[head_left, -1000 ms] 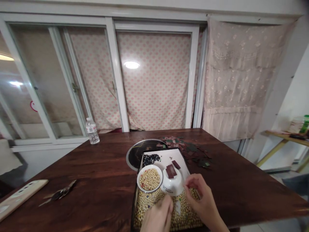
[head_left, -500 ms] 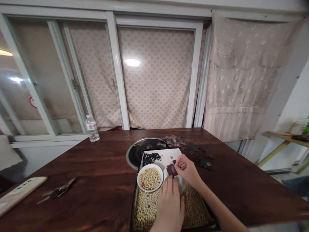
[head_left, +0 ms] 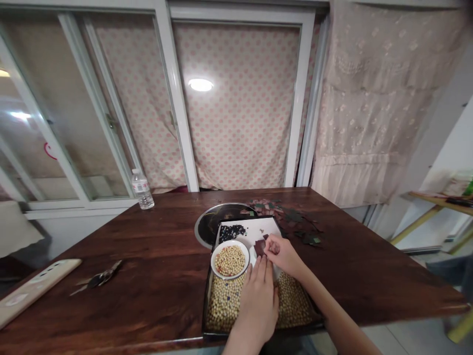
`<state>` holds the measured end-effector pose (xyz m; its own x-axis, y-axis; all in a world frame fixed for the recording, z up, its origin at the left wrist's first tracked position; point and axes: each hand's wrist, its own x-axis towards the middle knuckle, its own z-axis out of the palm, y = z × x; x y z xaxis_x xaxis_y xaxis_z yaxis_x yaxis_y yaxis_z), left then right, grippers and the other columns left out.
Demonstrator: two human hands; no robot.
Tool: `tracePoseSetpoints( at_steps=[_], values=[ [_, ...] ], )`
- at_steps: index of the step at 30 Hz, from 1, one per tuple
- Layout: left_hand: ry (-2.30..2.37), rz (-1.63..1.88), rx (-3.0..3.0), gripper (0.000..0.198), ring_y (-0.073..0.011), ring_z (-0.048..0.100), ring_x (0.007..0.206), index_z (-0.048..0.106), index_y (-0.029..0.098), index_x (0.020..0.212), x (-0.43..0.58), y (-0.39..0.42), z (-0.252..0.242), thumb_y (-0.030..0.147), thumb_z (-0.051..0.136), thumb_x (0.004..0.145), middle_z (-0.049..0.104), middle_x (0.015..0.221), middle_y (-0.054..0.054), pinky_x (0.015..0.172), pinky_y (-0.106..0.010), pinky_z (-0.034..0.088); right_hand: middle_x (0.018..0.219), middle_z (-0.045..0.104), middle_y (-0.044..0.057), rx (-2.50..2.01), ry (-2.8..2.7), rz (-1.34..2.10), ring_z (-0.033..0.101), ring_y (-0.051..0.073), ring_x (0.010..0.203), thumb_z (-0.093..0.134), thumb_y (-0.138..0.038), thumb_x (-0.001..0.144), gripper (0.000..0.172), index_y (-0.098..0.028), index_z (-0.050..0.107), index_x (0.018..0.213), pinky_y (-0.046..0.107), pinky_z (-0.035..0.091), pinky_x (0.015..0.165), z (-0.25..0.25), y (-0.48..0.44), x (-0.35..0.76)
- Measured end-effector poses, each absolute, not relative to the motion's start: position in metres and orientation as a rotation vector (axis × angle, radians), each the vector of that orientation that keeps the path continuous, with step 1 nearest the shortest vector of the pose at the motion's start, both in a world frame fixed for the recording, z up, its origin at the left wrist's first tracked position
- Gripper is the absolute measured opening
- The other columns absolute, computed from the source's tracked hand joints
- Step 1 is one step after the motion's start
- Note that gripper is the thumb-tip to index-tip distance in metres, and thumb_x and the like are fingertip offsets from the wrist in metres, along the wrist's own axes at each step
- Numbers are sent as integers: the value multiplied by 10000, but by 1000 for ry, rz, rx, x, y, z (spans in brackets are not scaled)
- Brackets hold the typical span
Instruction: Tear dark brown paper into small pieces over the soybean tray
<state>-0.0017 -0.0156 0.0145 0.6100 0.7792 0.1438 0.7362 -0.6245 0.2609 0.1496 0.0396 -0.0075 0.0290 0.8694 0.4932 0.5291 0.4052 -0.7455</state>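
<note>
A dark tray (head_left: 207,301) full of pale beans lies at the near edge of the wooden table. In it stand a white bowl of beans (head_left: 229,260) and a second white bowl, mostly hidden under my hands. My left hand (head_left: 258,298) lies flat with fingers stretched out, touching that hidden bowl. My right hand (head_left: 281,252) is pinched over the bowl's far side, beside the dark brown pieces (head_left: 259,246); what its fingers hold is too small to name. A heap of black beans (head_left: 231,231) sits at the tray's far end.
A round metal plate (head_left: 209,224) lies behind the tray. Scattered dark and green scraps (head_left: 295,224) lie at the back right. A water bottle (head_left: 142,189) stands at the far left. Scissors (head_left: 99,279) and a flat board (head_left: 33,291) lie at the left.
My left hand moved up from the beans onto the second bowl and flattened. My right hand went from the beans to the brown pieces over the bowl.
</note>
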Motion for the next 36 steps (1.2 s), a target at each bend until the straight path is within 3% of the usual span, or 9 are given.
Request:
tracePoseSetpoints(
  at_steps=[8, 16, 24, 29, 36],
  values=[
    [1293, 275, 2750, 577, -249, 275, 1348, 312, 59, 1393, 0, -13, 17, 133, 334, 821, 297, 1462, -132, 1108, -431, 248, 466, 394, -83, -1218, -1637, 516, 374, 73, 433, 512, -59, 627, 128, -184, 487, 619, 180, 274, 437, -7, 42, 154],
    [1279, 348, 2768, 570, -253, 277, 1347, 330, 61, 1383, 0, -13, 11, 146, 355, 819, 308, 1457, -141, 1099, -429, 267, 485, 398, -76, -1259, -1631, 408, 408, 82, 460, 520, -74, 672, 110, -184, 534, 669, 180, 315, 467, -5, 40, 150],
    [1287, 294, 2731, 578, -258, 244, 1359, 300, 60, 1398, 2, -16, 17, 175, 366, 836, 265, 1475, -136, 1108, -433, 248, 698, 612, -10, -1257, -1595, 414, 440, 84, 504, 565, -118, 697, 124, -173, 621, 794, 205, 384, 520, -6, 41, 150],
    [1276, 337, 2725, 571, -257, 246, 1359, 308, 68, 1394, 2, -16, 15, 178, 375, 837, 267, 1475, -132, 1104, -438, 256, 623, 565, 2, -1284, -1571, 302, 467, 106, 539, 631, -139, 663, 33, -168, 645, 658, 222, 407, 545, -5, 43, 149],
    [1265, 354, 2721, 564, -265, 252, 1356, 320, 70, 1387, 1, -16, 14, 178, 385, 836, 294, 1465, -140, 1102, -440, 256, 556, 541, 1, -1346, -1547, 246, 462, 109, 518, 589, -150, 681, 107, -179, 653, 600, 220, 400, 524, -4, 42, 151]
  ],
)
